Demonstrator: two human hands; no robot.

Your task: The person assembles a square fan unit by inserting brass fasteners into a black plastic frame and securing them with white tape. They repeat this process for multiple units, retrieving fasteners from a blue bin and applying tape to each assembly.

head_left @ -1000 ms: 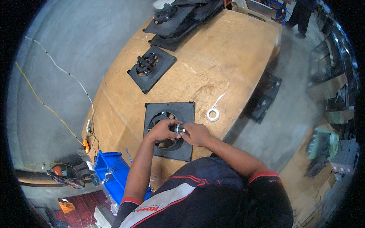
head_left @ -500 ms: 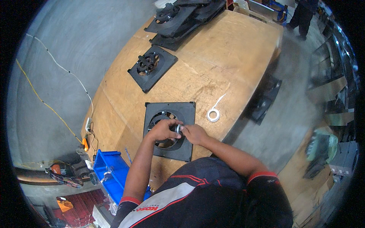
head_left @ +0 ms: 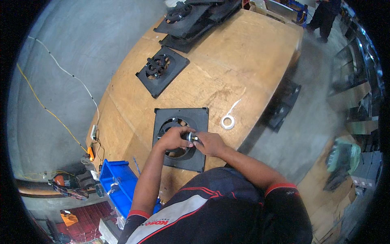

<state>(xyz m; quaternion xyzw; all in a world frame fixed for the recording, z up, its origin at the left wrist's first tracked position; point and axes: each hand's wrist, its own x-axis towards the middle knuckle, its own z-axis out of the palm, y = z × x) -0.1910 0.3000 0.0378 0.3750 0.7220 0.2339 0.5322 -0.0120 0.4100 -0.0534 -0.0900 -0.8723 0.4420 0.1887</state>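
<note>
Left hand [head_left: 174, 139] pinches metal fitting [head_left: 190, 138] over near black plate [head_left: 197, 118]; right hand [head_left: 210, 144] at fitting's right end, grip undeterminable; recommended: left steady, right fingers aligned with fitting's axis, no side force

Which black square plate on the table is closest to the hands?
The lowest black plate in the picture: the left hand and right hand are over it. The single plate and the piled plates lie farther away.

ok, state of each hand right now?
Left hand: closed, fingers holding a small round fitting.
Right hand: fingers curled at the fitting's metal end; whether gripping cannot be told.
</note>
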